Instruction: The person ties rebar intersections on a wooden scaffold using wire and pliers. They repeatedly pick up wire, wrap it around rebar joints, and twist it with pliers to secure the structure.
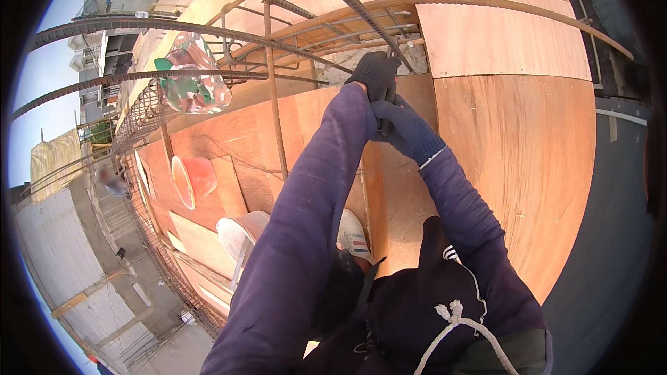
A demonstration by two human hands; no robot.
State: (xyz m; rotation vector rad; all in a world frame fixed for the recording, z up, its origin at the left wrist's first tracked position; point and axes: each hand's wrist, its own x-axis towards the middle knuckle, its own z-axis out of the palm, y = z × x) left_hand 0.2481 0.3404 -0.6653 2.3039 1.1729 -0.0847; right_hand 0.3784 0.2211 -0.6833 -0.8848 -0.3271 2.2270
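Note:
Both my hands wear dark work gloves and meet over the edge of the plywood, beside a gap with rebar in it. My left hand [376, 75] is closed at the foot of an upright ribbed steel bar [361, 10]; what it grips is hidden. Just below and to its right, my right hand [408, 130] is closed too, touching the left. A dark, narrow piece shows between the two hands, too hidden to name. Thin bars of a rebar cage [323, 42] run across the gap beside my left hand.
Long bent rebars [174, 24] stick out at upper left, with a camouflage-patterned bag [194, 80] among them. An orange bucket [194, 179] and a white bucket [240, 232] stand left of my legs. Plywood sheets [514, 153] lie to the right. Another person [111, 179] is far left, below.

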